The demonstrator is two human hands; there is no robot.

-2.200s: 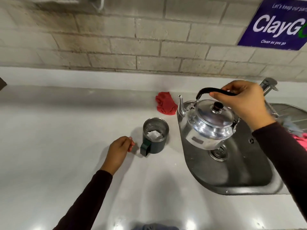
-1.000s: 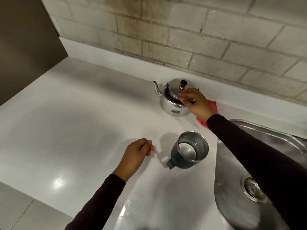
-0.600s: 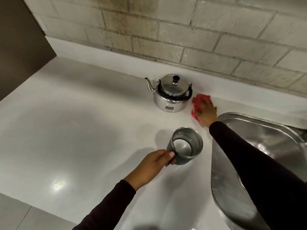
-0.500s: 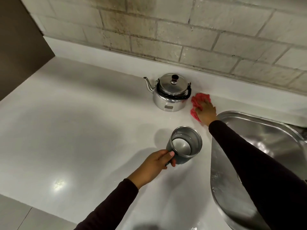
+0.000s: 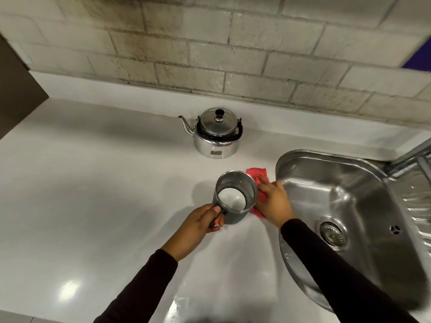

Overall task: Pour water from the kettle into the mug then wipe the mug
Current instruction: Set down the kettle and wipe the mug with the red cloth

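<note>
A: Mug (image 5: 235, 197): a dark green vessel with a steel lining, upright on the white countertop (image 5: 93, 194), just below the frame's centre. A pale pool of water shows at its bottom. Where are the hands relative to it?

B: Left hand (image 5: 198, 226): at 7 o'clock of the mug, fingers curled shut around the mug's handle, thumb lying over the top of it. Right hand (image 5: 275, 201): at 3 o'clock of the mug, palm down, fingers extended and pressing a red cloth (image 5: 257, 177) against the mug's outer wall. The hand lies flat on the cloth; whether any finger pinches the fabric cannot be told.

A: Cloth extent?

B: One part sticks out past the fingertips toward 1 o'clock of the mug; another shows beneath the wrist at 4 o'clock. The middle is hidden by the hand.

A: Kettle (image 5: 217, 134)?

B: A polished metal kettle at 12 o'clock of the mug, well apart from it, standing upright near the backsplash. Lid on, with a dark knob; black handle folded down over the front shoulder; spout pointing to 9 o'clock. No hand touches it.

A: Surroundings?

B: Stainless steel sink (image 5: 349, 183) at 3 o'clock, its rim just beside the right hand; the drain strainer (image 5: 332, 230) sits in the basin floor. Stained brick-pattern tile wall (image 5: 210, 54) across 12 o'clock. Both forearms wear dark sleeves (image 5: 144, 283).
</note>
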